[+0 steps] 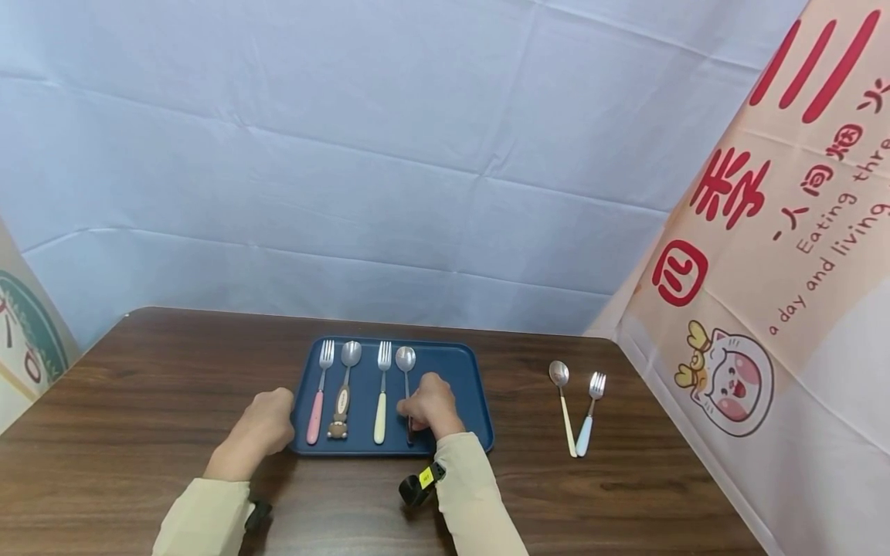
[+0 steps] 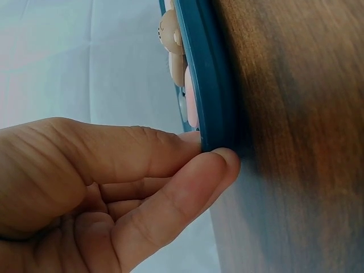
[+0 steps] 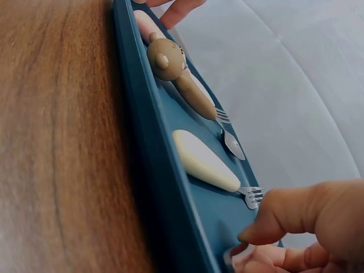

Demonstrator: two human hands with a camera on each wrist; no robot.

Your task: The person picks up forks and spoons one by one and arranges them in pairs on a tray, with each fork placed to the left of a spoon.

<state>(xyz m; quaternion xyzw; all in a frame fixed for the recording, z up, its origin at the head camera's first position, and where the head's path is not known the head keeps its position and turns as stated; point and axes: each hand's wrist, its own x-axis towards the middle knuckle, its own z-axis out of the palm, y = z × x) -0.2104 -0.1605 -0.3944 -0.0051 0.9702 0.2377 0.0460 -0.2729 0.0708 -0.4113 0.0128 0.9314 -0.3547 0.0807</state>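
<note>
Left hand (image 1: pixel 260 425) pinching the near left corner of a blue tray (image 1: pixel 452 371) on a brown wooden desk (image 1: pixel 528 502), thumb over the rim and fingertip against the outer side. Right hand (image 1: pixel 431 405) with thumb and fingers drawn together around the handle of a metal spoon (image 1: pixel 406 361), bowl pointing away beyond the knuckles. Impossible to tell whether resting on the tray or slightly raised.

Between the two hands, from left to right on the tray: a pink fork (image 1: pixel 316 417), a bear spoon (image 1: pixel 342 401) and a yellow fork (image 1: pixel 381 417), all with tines or bowls pointing away. Well off to the right of the right hand, directly on the desk: a cream-handled spoon (image 1: pixel 568 425) beside a blue-handled fork (image 1: pixel 585 432).

As for handling, probably light, stiff and hard to break; likely slippery along the thin metal neck, so best held by the handle.
</note>
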